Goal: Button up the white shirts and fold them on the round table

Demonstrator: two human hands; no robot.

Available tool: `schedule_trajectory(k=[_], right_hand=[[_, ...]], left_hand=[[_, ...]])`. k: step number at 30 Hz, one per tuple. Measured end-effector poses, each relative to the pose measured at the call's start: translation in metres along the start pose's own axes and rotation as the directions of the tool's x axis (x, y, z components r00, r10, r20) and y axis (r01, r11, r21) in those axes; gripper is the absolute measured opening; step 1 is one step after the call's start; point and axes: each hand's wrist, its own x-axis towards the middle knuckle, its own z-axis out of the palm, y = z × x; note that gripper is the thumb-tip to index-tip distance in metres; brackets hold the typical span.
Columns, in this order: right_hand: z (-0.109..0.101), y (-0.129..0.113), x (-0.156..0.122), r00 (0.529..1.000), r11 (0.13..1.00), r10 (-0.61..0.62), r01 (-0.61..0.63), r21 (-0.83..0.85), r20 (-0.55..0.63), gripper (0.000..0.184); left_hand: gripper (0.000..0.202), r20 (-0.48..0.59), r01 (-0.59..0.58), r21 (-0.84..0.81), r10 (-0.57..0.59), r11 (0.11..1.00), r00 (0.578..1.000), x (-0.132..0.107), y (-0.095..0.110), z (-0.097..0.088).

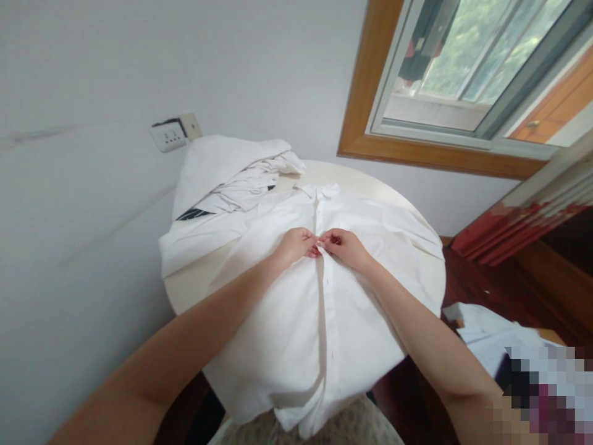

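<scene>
A white button-up shirt (296,321) lies spread front-up on a round cream table (189,287), its hem hanging over the near edge. My left hand (296,244) and my right hand (343,244) meet at the shirt's front placket, about mid-chest. Both pinch the placket's edges with closed fingers, fingertips almost touching. The collar (319,190) points toward the far side of the table.
A pile of folded white garments (231,170) sits at the table's back left, below a wall socket (169,135). A wood-framed window (463,80) is at upper right. White cloth or paper (486,327) lies low on the right, above a dark wooden floor.
</scene>
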Motion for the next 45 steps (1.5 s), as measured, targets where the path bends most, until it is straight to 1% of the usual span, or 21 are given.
schedule_trajectory(k=[2,3,6,8,11,13,16,18,20,22,25,27,32,35,39,42,45], right_hand=[[-0.001,0.001,-0.001,0.999,0.999,0.030,-0.031,0.032,0.032,0.032],[-0.001,0.001,-0.001,0.999,0.999,0.033,-0.034,0.023,0.027,0.033],[0.001,0.000,-0.002,0.999,0.994,-0.001,-0.003,-0.105,-0.037,0.034],[0.003,-0.002,-0.002,0.998,0.981,-0.019,0.007,-0.194,-0.057,0.033],[0.005,-0.004,0.000,0.999,0.969,-0.016,0.003,-0.248,-0.050,0.032],[0.006,-0.005,0.001,0.999,0.962,-0.014,0.001,-0.274,-0.044,0.032],[0.009,-0.008,0.003,0.999,0.938,0.010,-0.028,-0.347,-0.052,0.030],[0.011,-0.010,0.002,0.998,0.911,0.028,-0.051,-0.409,-0.060,0.029],[0.012,-0.012,0.002,0.998,0.881,0.038,-0.059,-0.469,-0.054,0.028],[0.011,-0.012,0.001,0.999,0.863,0.033,-0.041,-0.503,-0.025,0.029],[0.009,-0.009,0.002,1.000,0.879,-0.007,0.010,-0.476,0.009,0.028],[0.009,-0.006,0.002,1.000,0.898,-0.029,0.023,-0.440,-0.007,0.028],[0.011,-0.006,0.003,0.996,0.935,-0.049,0.018,-0.355,-0.080,0.025],[0.012,-0.006,0.002,0.994,0.952,-0.056,0.026,-0.304,-0.090,0.026],[0.011,-0.004,0.003,0.994,0.962,-0.054,0.026,-0.270,-0.097,0.029],[0.008,-0.003,0.004,0.998,0.962,-0.042,0.027,-0.271,-0.049,0.031],[0.003,-0.002,0.005,0.998,0.951,-0.049,0.058,-0.305,0.038,0.033]], left_hand=[[0.011,0.002,-0.026,0.006,0.026,1.000,1.000,0.000,-0.001,0.001],[0.011,0.002,-0.038,0.006,0.038,0.999,0.999,0.000,-0.001,0.001],[0.010,-0.011,-0.065,-0.001,0.065,0.998,0.998,0.001,-0.003,0.003],[0.009,-0.020,-0.071,-0.013,0.071,0.997,0.997,0.001,-0.003,0.004],[0.009,-0.027,-0.078,-0.028,0.078,0.997,0.997,0.001,-0.004,0.005],[0.009,-0.023,-0.109,-0.036,0.108,0.993,0.994,0.002,-0.007,0.005],[0.019,-0.008,-0.197,-0.024,0.197,0.980,0.980,0.005,-0.012,0.003],[0.024,0.013,-0.270,0.030,0.270,0.962,0.963,0.006,-0.016,0.001],[0.024,0.028,-0.351,0.109,0.350,0.930,0.936,0.008,-0.019,-0.002],[0.022,0.038,-0.423,0.188,0.424,0.886,0.905,0.009,-0.021,-0.003],[0.018,0.066,-0.488,0.269,0.489,0.831,0.870,0.012,-0.023,-0.005],[0.017,0.091,-0.506,0.289,0.503,0.813,0.860,0.014,-0.023,-0.006],[0.017,0.130,-0.530,0.365,0.522,0.765,0.843,0.011,-0.017,-0.008],[0.016,0.136,-0.527,0.433,0.526,0.731,0.840,0.006,-0.012,-0.009],[0.017,0.149,-0.524,0.475,0.522,0.707,0.840,0.003,-0.010,-0.010],[0.016,0.167,-0.518,0.466,0.504,0.718,0.848,0.007,-0.015,-0.013],[0.015,0.224,-0.538,0.403,0.490,0.740,0.843,0.014,-0.021,-0.018]])
